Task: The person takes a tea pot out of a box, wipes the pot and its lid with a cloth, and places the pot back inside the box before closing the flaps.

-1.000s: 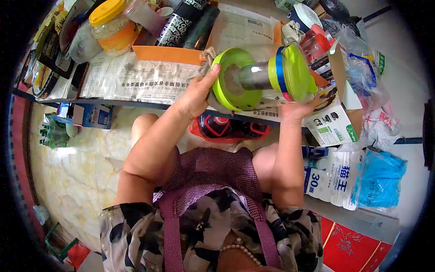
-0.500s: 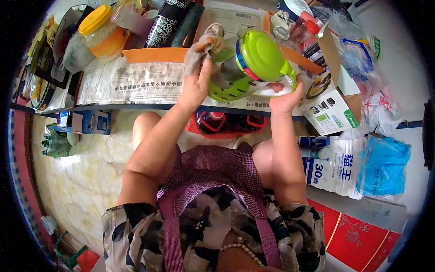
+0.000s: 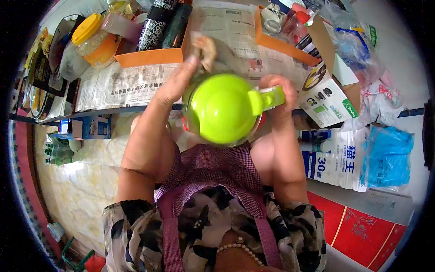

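A jug (image 3: 222, 109) with a bright lime-green lid is held up over the front edge of the shelf, lid facing me, hiding most of its clear body. My right hand (image 3: 286, 93) is closed round its green and white handle. On the other side, my left hand (image 3: 179, 81) grips a greyish-brown rag (image 3: 206, 51), blurred by motion, at the jug's far left side. Whether the rag touches the jug there, I cannot tell.
Newspaper (image 3: 122, 88) covers the shelf. An orange tray (image 3: 149, 58) holds dark patterned cylinders beside a yellow-lidded jar (image 3: 93, 41). Another orange tray (image 3: 276, 45) and an open carton (image 3: 326, 99) stand right. Below lie a white pack (image 3: 340, 158) and a blue packet (image 3: 389, 156).
The jug has come down and left toward me, tipping so its lid now faces me. My left hand with the rag has shifted left; my right hand still holds the handle.
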